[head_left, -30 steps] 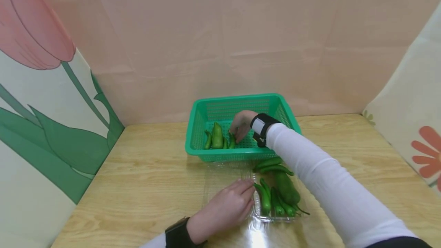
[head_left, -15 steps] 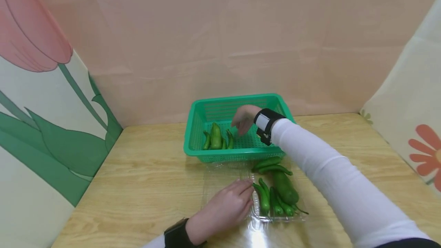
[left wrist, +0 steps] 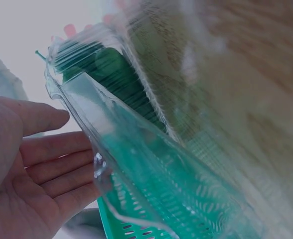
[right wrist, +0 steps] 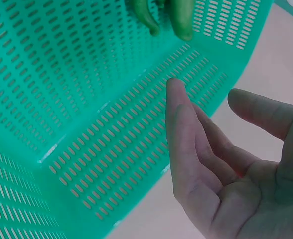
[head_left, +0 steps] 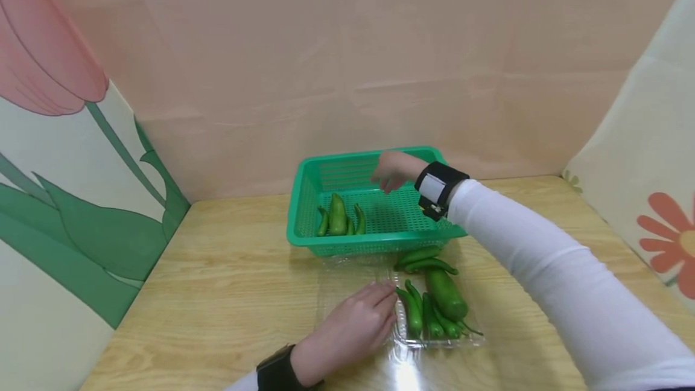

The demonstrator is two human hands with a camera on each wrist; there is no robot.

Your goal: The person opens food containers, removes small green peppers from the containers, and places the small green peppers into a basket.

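My right hand (head_left: 395,169) hovers over the back of a green perforated basket (head_left: 380,239), its fingers loosely bent and holding nothing. In the right wrist view the same hand (right wrist: 221,159) shows thumb and fingers apart. Several green peppers, one of them a thick pepper (head_left: 338,215), stand in the basket's front left part. My left hand (head_left: 353,324) touches the middle edge of an opened clear plastic clamshell box (head_left: 415,344) with extended fingers (left wrist: 57,154). Inside its right half lie several slim green peppers (head_left: 414,312) and one fat pepper (head_left: 445,294).
The clamshell's clear lid (head_left: 339,282) lies flat to the left, close against the basket's front. Two peppers (head_left: 429,261) lie across the box's back edge. A wooden table (head_left: 228,294) carries everything, with a pinkish backdrop (head_left: 260,77) behind.
My right hand has let go of a slim pepper in the basket and risen back and to the right. The left hand has stayed at the clamshell's edge.
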